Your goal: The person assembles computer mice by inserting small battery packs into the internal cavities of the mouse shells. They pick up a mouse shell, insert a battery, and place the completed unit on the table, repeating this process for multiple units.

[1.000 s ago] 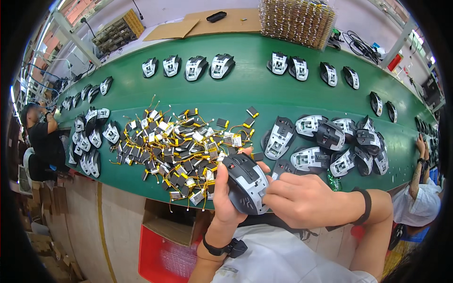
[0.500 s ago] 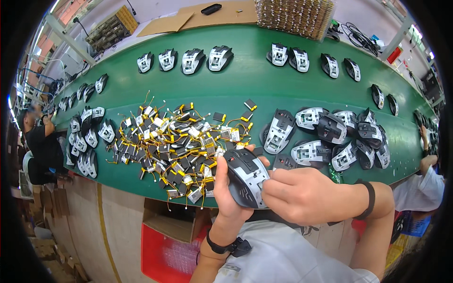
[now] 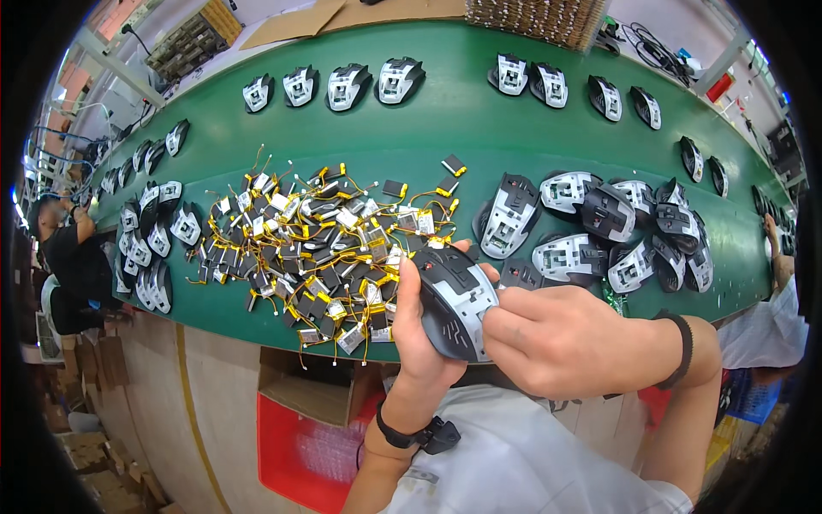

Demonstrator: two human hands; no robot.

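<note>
- Black-and-light-grey plastic computer mouse [image 3: 455, 301]: held up over the near right edge of the heap of flat dark battery packs with yellow tape and thin leads [image 3: 317, 253], which serves as landmark.
- Left hand [image 3: 421, 347]: wrapped around the mouse, thumb along one flank, fingers around the far side; grip looks firm.
- Right hand [image 3: 548, 338]: right of the heap, bunched narrow at the mouse's right edge. Fingertips hidden; cannot tell if they pinch a small part or only press on the casing.
- Step in hand, judged: fine two-handed work on the mouse casing, left as support, right doing the detail. Whether a battery pack sits inside, cannot tell.
- Next move, judged, calls for a steady left hold and light, exact fingertip pressure at that edge, without tilting the mouse or snagging loose leads in the heap.
- Right of the heap: cluster of similar grey-and-black mice [image 3: 606, 214], some overlapping.
- Left of the heap: smaller cluster of grey-and-black mice [image 3: 158, 240].
- Beyond the heap: spaced row of mice [image 3: 347, 88] on the long green bench [image 3: 458, 128].
</note>
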